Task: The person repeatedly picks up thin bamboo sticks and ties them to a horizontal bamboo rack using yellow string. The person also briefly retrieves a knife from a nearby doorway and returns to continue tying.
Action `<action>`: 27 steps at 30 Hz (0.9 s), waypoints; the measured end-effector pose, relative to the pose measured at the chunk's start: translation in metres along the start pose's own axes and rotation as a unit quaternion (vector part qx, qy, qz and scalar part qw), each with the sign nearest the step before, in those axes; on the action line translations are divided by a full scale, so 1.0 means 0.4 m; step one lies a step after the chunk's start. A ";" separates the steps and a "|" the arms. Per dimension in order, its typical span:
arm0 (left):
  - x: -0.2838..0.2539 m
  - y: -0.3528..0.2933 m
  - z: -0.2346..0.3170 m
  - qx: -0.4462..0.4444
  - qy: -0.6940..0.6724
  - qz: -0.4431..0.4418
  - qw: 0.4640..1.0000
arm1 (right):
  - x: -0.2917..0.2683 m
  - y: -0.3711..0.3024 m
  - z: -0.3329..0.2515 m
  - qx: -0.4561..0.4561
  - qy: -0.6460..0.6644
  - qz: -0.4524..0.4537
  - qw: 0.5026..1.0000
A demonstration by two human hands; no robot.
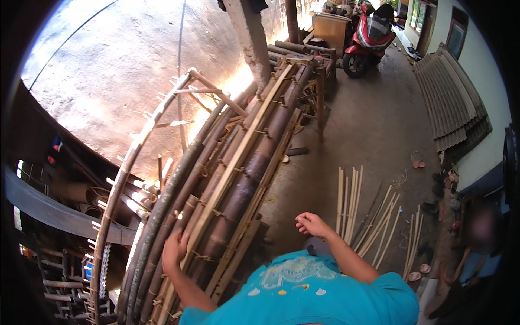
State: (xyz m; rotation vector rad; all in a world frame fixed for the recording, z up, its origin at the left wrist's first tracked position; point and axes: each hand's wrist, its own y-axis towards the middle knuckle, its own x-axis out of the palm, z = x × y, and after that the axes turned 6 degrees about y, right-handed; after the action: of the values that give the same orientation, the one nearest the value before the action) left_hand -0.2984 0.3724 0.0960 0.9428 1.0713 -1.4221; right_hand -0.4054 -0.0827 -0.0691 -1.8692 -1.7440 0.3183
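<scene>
Long bamboo poles (254,168) and a pale wooden strip (236,155) run side by side in a raised bundle, tied at intervals with short yellowish ties. My left hand (174,250) lies against the near part of the bundle, beside the cut end of a shorter bamboo pole (187,208). Its fingers point forward and are partly stretched out; I see nothing held in them. Right of the bundle, my right hand (313,223) is in the air with its fingers curled closed and nothing visible in them.
Thin pale bamboo sticks (352,195) lie on the floor at right. A curved pole with pegs (127,162) arches at left. Ahead stand a concrete post (249,40) and a red scooter (370,38). Corrugated sheets (452,97) lean on the right wall; a person (476,260) sits at far right.
</scene>
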 end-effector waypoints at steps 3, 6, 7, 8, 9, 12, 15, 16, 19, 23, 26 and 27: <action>0.028 0.210 0.296 0.050 0.008 -0.043 0.998 | -0.166 0.036 -0.102 -0.004 -0.031 0.001 1.000; 0.034 0.378 0.590 0.148 -0.020 -0.026 0.989 | -0.323 0.088 -0.187 -0.011 -0.051 0.016 0.999; 0.040 0.436 0.680 0.162 -0.027 -0.032 0.986 | -0.367 0.119 -0.217 -0.019 -0.056 0.023 0.998; 0.055 0.495 0.749 0.196 -0.032 -0.013 0.980 | -0.404 0.147 -0.249 -0.043 -0.043 0.020 0.998; 0.083 0.559 0.810 0.229 -0.040 0.006 0.972 | -0.437 0.178 -0.284 -0.049 -0.024 0.028 0.998; 0.151 0.748 0.980 0.247 -0.100 0.012 0.964 | -0.506 0.284 -0.389 -0.062 0.012 0.056 0.996; 0.239 0.950 1.105 0.270 -0.118 0.039 0.955 | -0.566 0.417 -0.459 -0.040 0.015 0.071 0.997; 0.269 1.011 1.152 0.245 -0.130 0.030 0.960 | -0.588 0.455 -0.468 -0.040 0.037 0.061 0.997; 0.400 1.213 1.218 0.281 -0.126 0.127 0.943 | -0.611 0.521 -0.582 -0.008 -0.017 0.045 0.999; 0.472 1.329 1.298 0.184 0.006 -0.019 0.983 | -0.687 0.625 -0.678 -0.020 -0.046 0.027 0.998; 0.500 1.347 1.308 0.209 -0.156 0.073 0.963 | -0.757 0.735 -0.744 -0.022 -0.057 0.040 0.997; 0.504 1.345 1.318 0.195 -0.164 0.080 0.964 | -0.758 0.766 -0.789 -0.013 -0.054 0.027 0.998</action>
State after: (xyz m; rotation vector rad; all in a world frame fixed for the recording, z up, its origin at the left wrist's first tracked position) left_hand 0.2166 -0.2038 -0.0081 0.9982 0.4661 -1.6155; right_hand -0.0198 -0.4510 -0.0377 -1.9529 -1.7766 0.4271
